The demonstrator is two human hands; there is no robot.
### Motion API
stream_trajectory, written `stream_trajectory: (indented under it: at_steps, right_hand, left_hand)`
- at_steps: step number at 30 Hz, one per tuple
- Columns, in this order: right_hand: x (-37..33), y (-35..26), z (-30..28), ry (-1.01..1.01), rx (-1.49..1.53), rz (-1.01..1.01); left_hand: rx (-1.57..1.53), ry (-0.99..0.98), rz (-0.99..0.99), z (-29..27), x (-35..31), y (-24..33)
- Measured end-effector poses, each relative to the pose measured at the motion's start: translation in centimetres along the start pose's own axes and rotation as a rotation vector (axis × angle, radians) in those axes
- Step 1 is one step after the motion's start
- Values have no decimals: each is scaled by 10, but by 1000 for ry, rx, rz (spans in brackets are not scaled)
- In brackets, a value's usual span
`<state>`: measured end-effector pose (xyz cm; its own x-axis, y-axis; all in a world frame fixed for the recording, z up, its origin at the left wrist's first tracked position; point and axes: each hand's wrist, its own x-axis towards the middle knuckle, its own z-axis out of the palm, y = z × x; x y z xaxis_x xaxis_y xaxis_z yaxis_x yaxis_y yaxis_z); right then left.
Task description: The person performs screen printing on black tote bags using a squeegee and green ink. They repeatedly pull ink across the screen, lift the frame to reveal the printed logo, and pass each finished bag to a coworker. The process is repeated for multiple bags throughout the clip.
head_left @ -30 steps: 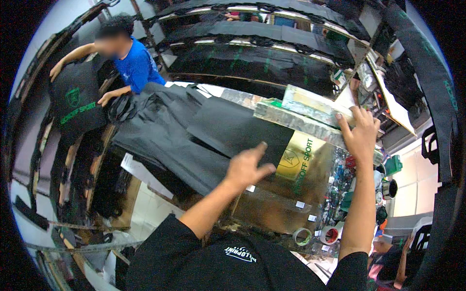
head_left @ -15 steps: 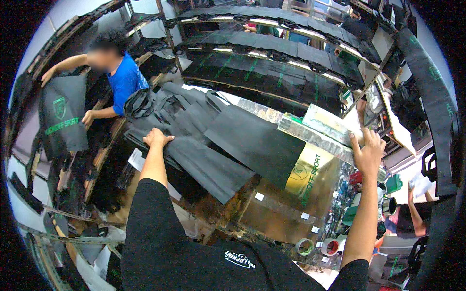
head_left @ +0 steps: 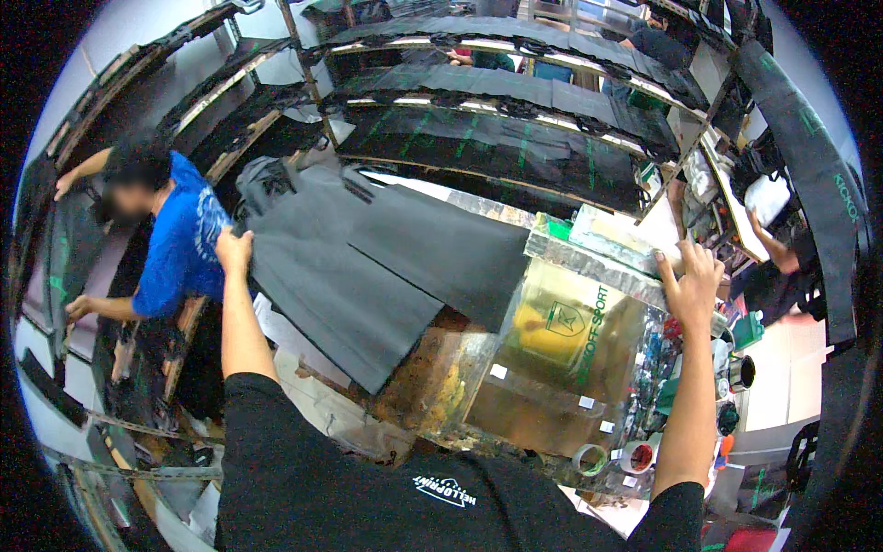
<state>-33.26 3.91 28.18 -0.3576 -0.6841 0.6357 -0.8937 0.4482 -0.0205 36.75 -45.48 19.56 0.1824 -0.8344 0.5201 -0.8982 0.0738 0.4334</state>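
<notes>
While your left hand (head_left: 234, 253) is closed at the far-left edge of the black cloth (head_left: 368, 244), your right hand (head_left: 692, 283) sits hooked over the right end of a pale bar (head_left: 614, 236), gripping it. Left fingertips hidden; you cannot tell from here whether they pinch one layer, several or none. Arms set wide, probably because the cloth and bar lie at opposite ends of the worktop (head_left: 409, 396).

Cloth: spread in overlapping layers across the left half, bunched at the far end; its right edge meets the frame (head_left: 596, 268). Overlap unclear at that line.

Pale bar rests along the frame's far side, likely to keep it off the gold screen (head_left: 543, 322), whose badge and lettering lie bare to you. Two tape rolls (head_left: 590, 472) stand near your side, presumably for easy reach; a green container (head_left: 749, 331) is beyond your right forearm.

Further out: a co-worker (head_left: 189, 244) at left holds a printed black piece (head_left: 66, 248); shelves (head_left: 309, 74) behind carry more dark cloth.
</notes>
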Motion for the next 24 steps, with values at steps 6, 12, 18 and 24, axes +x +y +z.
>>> stream_trajectory:
  at_steps: [6,12,18,24]
  right_hand:
    - [0,-3,-5,-35,15,1]
    - [0,-2,-6,-29,47,15]
    - [-5,14,20,26,-1,-51]
    - [-7,6,4,20,68,-20]
  left_hand:
    - [566,-24,-335,-8,-38,36]
    - [-137,-417,946,27,-222,227]
    - [446,-644,1092,138,-332,277]
    - [464,-760,997,172,-301,268]
